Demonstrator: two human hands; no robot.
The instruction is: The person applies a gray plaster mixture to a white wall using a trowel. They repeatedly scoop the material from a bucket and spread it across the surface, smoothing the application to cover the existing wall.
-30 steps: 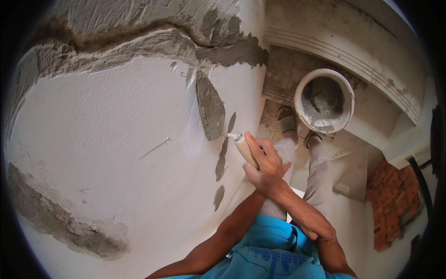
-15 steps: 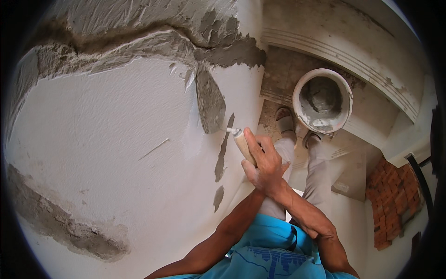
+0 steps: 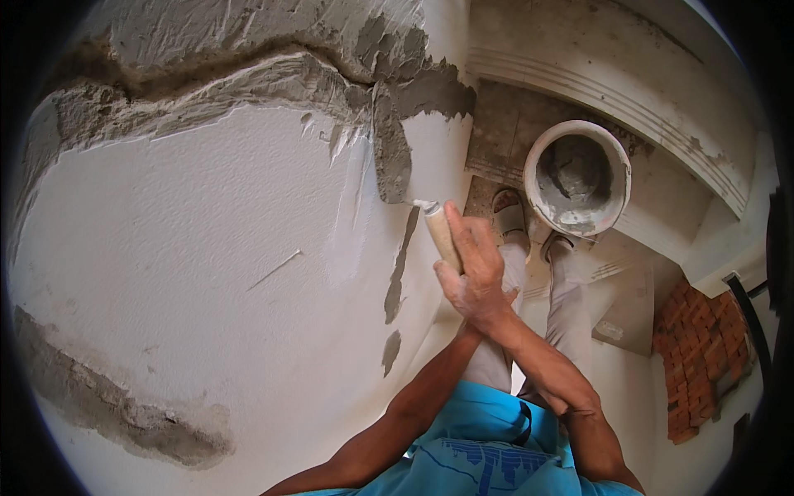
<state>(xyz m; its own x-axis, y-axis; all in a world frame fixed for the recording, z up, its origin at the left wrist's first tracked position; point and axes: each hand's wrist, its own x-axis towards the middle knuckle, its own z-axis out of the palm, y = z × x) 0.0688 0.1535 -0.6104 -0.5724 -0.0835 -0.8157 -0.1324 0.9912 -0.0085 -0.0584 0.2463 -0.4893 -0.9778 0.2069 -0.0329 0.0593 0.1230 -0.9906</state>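
Right hand [image 3: 475, 269] gripped pale-handled, mortar-coated trowel [image 3: 392, 157] just below right end of jagged brown wall crack [image 3: 190, 76]. Left hand [image 3: 511, 294] mostly hidden, fingers untellable. Likely smoothing; next stroke called for flat, steady pressure.

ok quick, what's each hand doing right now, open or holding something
Left hand: mostly hidden behind the right wrist; open or closed can't be told.
Right hand: closed around the handle of a trowel.

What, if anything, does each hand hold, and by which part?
Right hand: a trowel, by its light handle. Left hand: mostly hidden, so its hold cannot be told.
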